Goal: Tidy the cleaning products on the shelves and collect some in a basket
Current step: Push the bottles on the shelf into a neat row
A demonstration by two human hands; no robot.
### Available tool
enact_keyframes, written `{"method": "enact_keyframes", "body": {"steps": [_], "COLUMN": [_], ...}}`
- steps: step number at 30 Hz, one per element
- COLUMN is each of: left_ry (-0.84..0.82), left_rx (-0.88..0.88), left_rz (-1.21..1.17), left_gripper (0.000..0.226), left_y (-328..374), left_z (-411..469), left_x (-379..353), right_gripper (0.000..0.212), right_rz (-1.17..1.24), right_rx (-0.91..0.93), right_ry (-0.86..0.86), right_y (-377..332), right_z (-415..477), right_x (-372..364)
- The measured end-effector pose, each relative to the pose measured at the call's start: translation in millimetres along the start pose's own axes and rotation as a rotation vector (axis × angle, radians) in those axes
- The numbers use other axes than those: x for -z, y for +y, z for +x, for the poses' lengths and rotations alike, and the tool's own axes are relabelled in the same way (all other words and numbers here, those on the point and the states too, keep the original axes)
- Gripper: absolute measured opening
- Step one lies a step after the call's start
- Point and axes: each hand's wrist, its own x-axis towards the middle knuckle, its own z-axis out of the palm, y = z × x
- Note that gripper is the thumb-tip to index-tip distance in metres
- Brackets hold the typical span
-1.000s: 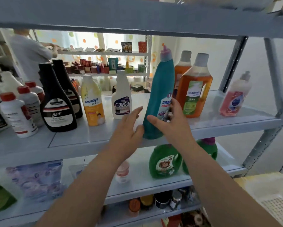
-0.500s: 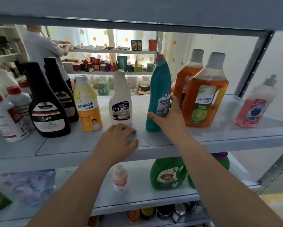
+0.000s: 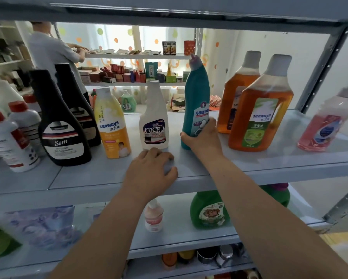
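On the grey shelf [image 3: 249,160] the teal bottle [image 3: 196,97] stands upright straight ahead. My right hand [image 3: 203,137] grips it low down, and my left hand [image 3: 151,170] rests curled and empty at the front edge.

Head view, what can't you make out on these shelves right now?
In the head view:
- lower label of the teal bottle: right hand's fingers cover it.
- label of the rear orange bottle: front orange bottle hides most.
- what the left hand holds, if anything: its curled fingers hide that.
- bottom-shelf jars: too blurred and small to read.
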Motion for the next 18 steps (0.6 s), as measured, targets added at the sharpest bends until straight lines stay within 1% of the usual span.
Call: {"method": "enact_keyframes", "body": {"steps": [4, 8, 11, 15, 17, 18], "left_ry": [0.001, 0.002, 0.016, 0.030, 0.033, 0.007], "left_rx": [-0.001, 0.009, 0.005, -0.007, -0.014, -0.024], "left_rz": [0.016, 0.026, 0.019, 0.023, 0.035, 0.068], "left_gripper": [0.048, 0.059, 0.063, 0.062, 0.064, 0.067], "left_y": [-1, 1, 1, 1, 0, -1], "left_z": [1, 0, 1, 0, 0, 1], "left_x": [-1, -1, -2, -2, -2, -1], "right_gripper": [0.086, 0.085, 0.085, 0.090, 0.095, 0.098], "right_rz": [-0.030, -0.036, -0.039, -0.046, -0.104, -0.150], "right_rx": [-0.030, -0.037, -0.045, -0.066, -0.077, -0.083], "right_ry": [-0.011, -0.005, -0.016, -0.034, -0.055, -0.068], "right_y": [0, -1, -1, -1, 1, 2], "right_z": [0, -3, -6, -13, -21, -26], "right_x": [-2, -2, 0, 7, 12, 16]}}
